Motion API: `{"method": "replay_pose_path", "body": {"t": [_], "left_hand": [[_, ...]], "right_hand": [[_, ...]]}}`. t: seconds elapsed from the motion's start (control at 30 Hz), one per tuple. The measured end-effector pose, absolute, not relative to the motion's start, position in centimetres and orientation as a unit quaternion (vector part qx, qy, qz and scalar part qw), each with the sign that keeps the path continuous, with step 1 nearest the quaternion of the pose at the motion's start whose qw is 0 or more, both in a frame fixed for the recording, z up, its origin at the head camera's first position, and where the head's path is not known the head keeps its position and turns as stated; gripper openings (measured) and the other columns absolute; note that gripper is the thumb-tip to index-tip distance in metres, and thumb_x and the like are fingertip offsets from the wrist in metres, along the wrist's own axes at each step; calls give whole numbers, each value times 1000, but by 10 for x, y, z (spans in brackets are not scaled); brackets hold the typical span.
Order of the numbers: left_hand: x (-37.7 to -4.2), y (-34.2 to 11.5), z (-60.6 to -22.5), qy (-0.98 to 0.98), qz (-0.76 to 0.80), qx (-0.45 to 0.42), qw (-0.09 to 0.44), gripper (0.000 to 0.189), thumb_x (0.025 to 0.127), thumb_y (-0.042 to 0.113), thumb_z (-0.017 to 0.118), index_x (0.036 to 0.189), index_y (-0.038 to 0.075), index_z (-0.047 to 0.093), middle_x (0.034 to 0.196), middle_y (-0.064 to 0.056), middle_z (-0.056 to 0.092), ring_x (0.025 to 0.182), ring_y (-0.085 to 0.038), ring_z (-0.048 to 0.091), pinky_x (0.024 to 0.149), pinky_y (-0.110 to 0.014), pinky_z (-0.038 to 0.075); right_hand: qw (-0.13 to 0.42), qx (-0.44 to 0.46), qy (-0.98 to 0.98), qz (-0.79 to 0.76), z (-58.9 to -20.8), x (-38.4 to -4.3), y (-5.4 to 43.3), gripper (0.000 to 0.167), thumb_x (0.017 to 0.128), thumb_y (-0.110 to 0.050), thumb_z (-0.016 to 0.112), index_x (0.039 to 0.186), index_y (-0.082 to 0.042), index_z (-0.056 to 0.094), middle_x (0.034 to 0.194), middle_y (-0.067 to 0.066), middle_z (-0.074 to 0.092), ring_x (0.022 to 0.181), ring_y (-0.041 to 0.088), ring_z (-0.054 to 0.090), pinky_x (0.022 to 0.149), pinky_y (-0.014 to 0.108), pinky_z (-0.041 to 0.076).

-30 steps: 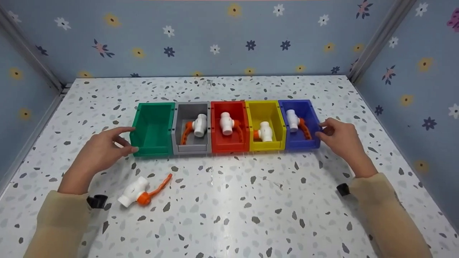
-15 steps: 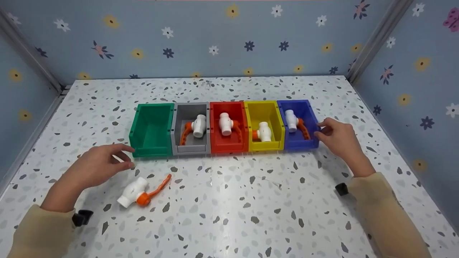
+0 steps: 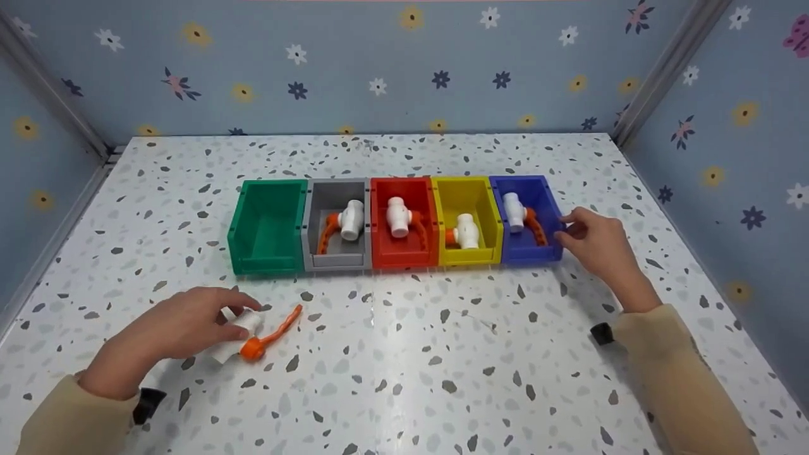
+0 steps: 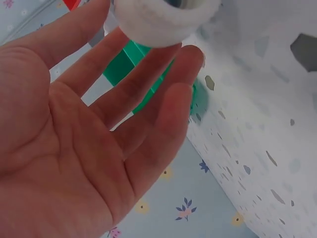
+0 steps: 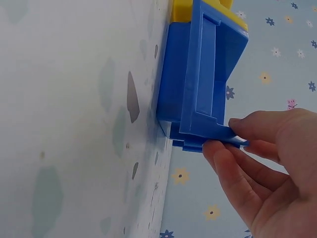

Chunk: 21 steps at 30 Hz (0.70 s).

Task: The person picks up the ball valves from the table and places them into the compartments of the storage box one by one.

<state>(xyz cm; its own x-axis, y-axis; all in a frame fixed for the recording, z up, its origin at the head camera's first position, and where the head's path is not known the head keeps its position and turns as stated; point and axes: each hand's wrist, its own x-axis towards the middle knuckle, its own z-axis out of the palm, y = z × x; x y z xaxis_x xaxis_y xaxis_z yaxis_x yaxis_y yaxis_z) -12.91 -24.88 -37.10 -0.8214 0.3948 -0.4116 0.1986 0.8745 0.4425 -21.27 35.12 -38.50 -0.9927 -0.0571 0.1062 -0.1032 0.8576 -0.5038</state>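
My left hand (image 3: 186,322) reaches over a white ball valve (image 3: 251,322) with an orange lever (image 3: 284,328), lying on the table at the front left. Thumb and index finger lie on either side of the white body, partly hiding it. In the left wrist view, the round pipe end of the valve (image 4: 158,27) shows at the fingertips, while the other fingers extend loosely. At the row's right end, my right hand (image 3: 594,243) pinches the side rim of the blue bin (image 5: 173,74) between thumb and fingers. That bin holds another ball valve (image 3: 514,212).
Left of the blue bin, joined in one row, are a yellow bin (image 3: 471,256), a red bin (image 3: 404,259), a grey bin (image 3: 338,260) and a green bin (image 3: 268,265). The yellow, red and grey bins each hold a valve. Flower-patterned walls (image 3: 404,63) enclose the speckled table (image 3: 404,379).
My left hand has left the green bin's side and come down toward me onto the loose valve. The right hand stays at the blue bin; the bins look unmoved.
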Motion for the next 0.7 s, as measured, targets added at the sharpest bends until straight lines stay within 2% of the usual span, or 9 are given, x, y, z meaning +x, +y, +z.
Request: {"method": "replay_pose_path", "body": {"t": [0.23,0.5,0.7], "left_hand": [[-129,-244,-375,936,194,156,248,34,90,27,73,122,17,69,110,-7,66,88,-21,58,75,-42,49],[-132,-245,-376,933,197,170,248,32,90,27,73,119,15,68,106,-4,66,88,-20,58,77,-43,50],[-135,-246,-376,926,196,178,269,31,92,28,71,119,14,66,104,-4,64,89,-21,57,79,-45,50]], "right_hand": [[66,55,-960,267,-387,-213,352,25,94,-15,69,114,-2,64,99,20,71,90,34,67,79,51,52],[44,43,-960,274,-386,-213,353,26,96,-18,68,116,-2,62,103,20,70,93,33,65,82,51,52],[41,41,-960,273,-386,-213,352,26,96,-19,67,116,-2,62,104,20,70,93,33,65,82,50,52]]}}
